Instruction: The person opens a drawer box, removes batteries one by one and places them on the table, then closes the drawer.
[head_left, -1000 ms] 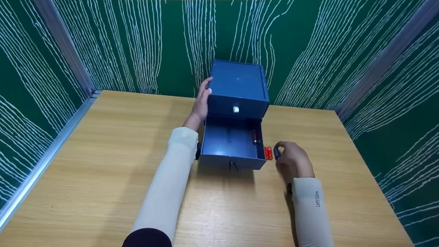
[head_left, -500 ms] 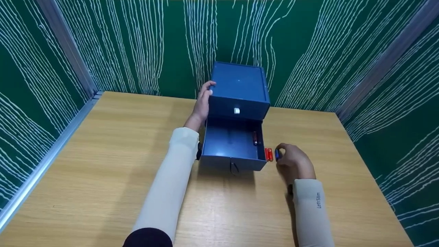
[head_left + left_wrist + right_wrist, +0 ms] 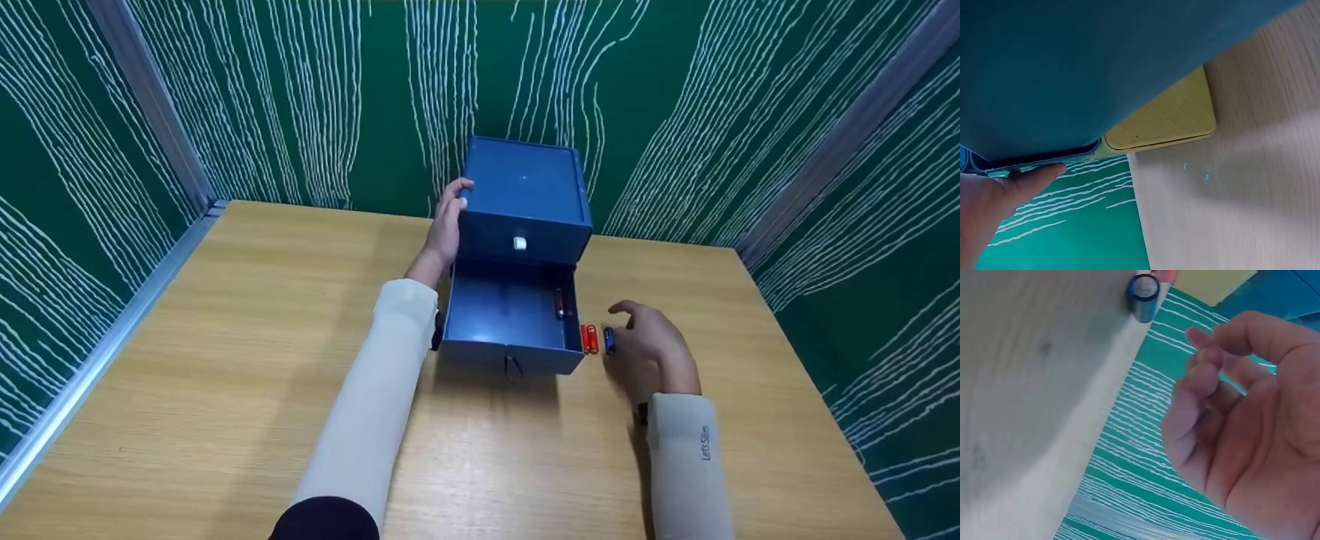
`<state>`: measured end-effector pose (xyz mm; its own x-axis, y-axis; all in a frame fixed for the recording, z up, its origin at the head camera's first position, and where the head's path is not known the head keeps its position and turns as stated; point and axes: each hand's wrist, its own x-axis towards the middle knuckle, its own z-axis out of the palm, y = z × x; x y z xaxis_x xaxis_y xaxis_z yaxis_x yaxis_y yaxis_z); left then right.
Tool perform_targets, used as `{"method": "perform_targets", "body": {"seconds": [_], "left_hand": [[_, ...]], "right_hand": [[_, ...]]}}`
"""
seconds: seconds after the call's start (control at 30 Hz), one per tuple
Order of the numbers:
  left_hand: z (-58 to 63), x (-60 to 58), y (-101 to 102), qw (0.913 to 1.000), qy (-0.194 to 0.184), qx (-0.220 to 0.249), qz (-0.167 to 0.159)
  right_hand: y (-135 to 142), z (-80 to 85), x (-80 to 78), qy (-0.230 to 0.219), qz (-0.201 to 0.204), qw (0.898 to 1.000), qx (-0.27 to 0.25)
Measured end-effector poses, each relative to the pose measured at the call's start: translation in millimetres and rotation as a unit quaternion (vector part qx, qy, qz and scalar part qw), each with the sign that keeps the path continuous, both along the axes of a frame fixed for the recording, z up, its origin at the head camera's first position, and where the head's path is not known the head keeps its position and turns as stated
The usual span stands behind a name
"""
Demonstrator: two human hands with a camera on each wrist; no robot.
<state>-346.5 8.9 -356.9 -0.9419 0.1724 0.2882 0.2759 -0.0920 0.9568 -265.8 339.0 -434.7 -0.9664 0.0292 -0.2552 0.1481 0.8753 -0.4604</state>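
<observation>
A blue drawer box (image 3: 525,180) with a white knob stands at the back of the table. Its lower drawer (image 3: 495,307) is pulled out and has a dark red battery (image 3: 559,303) at its right wall. My left hand (image 3: 444,229) lies along the box's left side, fingertips at the top edge. Beside the drawer's right front corner are red batteries (image 3: 589,339), with a blue battery (image 3: 609,340) just right of them. My right hand (image 3: 654,334) is close by, fingers loosely curved and holding nothing; the right wrist view has the blue battery (image 3: 1144,298) apart from the fingers.
The wooden table (image 3: 225,375) reaches green walls (image 3: 375,97) with wavy white lines at the back and sides. A dark loop (image 3: 513,367) hangs on the drawer's front. Under the blue side, the left wrist view includes a yellowish panel (image 3: 1168,115).
My right fingers have let go of the blue battery, which stays beside the red ones. The right hand has shifted slightly right, its fingers spreading. The left hand keeps its place on the box.
</observation>
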Motion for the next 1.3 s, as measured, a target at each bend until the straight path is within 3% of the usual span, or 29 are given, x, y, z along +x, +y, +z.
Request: {"method": "perform_targets", "body": {"seconds": [0.27, 0.57, 0.8, 0.93, 1.03, 1.3], "left_hand": [[2.5, -4.1, 2.5, 0.9999, 0.01, 0.013, 0.002], [1.1, -3.3, 4.0, 0.9999, 0.007, 0.007, -0.005], [3.2, -1.7, 1.8, 0.9999, -0.005, 0.01, -0.009], [2.4, -0.6, 0.1, 1.0, -0.005, 0.005, -0.006], [0.6, -0.3, -0.9, 1.0, -0.005, 0.003, -0.005], [-1.2, 0.2, -1.2, 0.9999, -0.011, 0.007, -0.001]], "right_hand": [[-13.6, 17.5, 3.5, 0.139, 0.035, 0.989, -0.021], [-21.6, 29.4, 14.1, 0.225, 0.073, 0.966, -0.1], [-26.1, 37.1, 17.3, 0.247, 0.133, 0.947, -0.159], [-38.5, 50.6, 28.6, 0.251, 0.158, 0.939, -0.176], [-47.0, 59.4, 37.3, 0.245, 0.16, 0.94, -0.177], [-45.5, 44.8, 28.2, 0.238, 0.146, 0.947, -0.16]]}}
